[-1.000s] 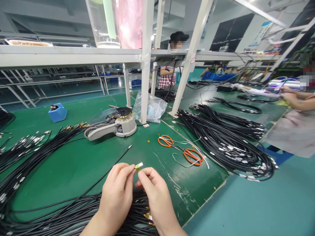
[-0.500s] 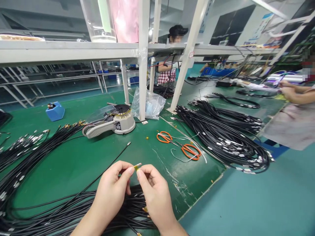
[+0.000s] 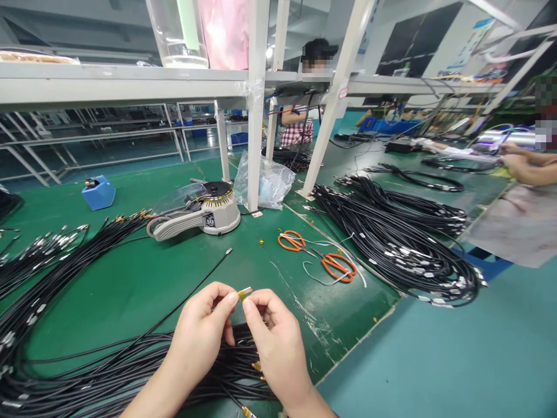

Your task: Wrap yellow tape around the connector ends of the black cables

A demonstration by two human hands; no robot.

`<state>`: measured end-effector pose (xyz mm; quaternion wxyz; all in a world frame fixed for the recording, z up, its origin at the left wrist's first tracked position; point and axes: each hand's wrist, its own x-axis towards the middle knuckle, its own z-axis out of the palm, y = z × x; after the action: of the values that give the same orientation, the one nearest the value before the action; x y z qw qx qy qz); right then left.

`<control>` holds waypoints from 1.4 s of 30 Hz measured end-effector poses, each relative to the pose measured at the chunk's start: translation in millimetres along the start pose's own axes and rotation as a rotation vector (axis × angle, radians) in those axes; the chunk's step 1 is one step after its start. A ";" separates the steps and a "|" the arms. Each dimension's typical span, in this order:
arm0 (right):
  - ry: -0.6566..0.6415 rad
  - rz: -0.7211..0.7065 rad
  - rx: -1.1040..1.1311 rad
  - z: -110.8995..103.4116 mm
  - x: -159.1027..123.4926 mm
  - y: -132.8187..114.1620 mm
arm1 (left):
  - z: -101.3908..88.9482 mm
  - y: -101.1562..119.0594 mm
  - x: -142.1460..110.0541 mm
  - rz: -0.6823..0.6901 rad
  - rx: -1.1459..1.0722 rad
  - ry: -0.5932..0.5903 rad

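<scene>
My left hand (image 3: 200,322) pinches a cable end with a small silver metal connector (image 3: 246,291) pointing up and right. Yellow tape (image 3: 242,295) sits at the base of that connector. Close beside it, the thumb and forefinger of my right hand (image 3: 276,337) press together at the tape. Below both hands lies a bundle of black cables (image 3: 143,360), some with yellow-wrapped ends near my right wrist. One loose black cable (image 3: 209,276) runs up past my left hand to a silver tip.
A grey round tape dispenser (image 3: 217,217) stands ahead, near a blue tape holder (image 3: 99,194). Orange-handled scissors (image 3: 339,268) and white ties lie to the right. Beyond them are coiled black cables (image 3: 391,244). White shelf posts (image 3: 256,145) rise from the green table; two people work farther off.
Both hands stay pinched together at the connector, with only slight finger movement. The view has shifted a little.
</scene>
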<state>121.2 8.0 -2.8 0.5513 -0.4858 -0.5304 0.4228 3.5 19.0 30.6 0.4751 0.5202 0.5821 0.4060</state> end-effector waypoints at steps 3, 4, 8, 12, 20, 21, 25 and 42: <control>-0.003 -0.001 -0.009 -0.7 0.6 0.5 | -0.6 1.2 0.5 -0.019 -0.061 -0.035; -0.004 -0.002 -0.013 -1.0 0.9 0.9 | -0.9 1.4 0.8 -0.026 -0.083 -0.048; -0.012 -0.010 -0.025 -2.0 2.2 3.0 | -2.8 -0.4 2.6 -0.066 -0.193 -0.111; -0.030 -0.043 -0.015 -3.0 3.4 5.9 | -5.4 -4.5 4.5 -0.108 -0.353 -0.215; -0.068 -0.212 -0.001 -8.2 4.0 10.6 | -14.1 -1.4 7.4 -0.212 -0.507 -0.441; -0.081 -0.244 -0.005 -9.3 4.3 10.7 | -15.5 -1.1 7.9 -0.225 -0.516 -0.485; -0.145 -0.294 0.014 -14.3 6.4 10.2 | -19.9 -1.7 9.5 -0.250 -0.557 -0.596; -0.311 -0.046 0.037 -51.1 26.0 -4.5 | -2.0 3.9 -4.2 0.062 0.066 -0.298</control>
<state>173.9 28.3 7.9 0.4808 -0.3919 -0.6124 0.4901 2.5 15.4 35.4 0.5261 0.6076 0.5019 0.3195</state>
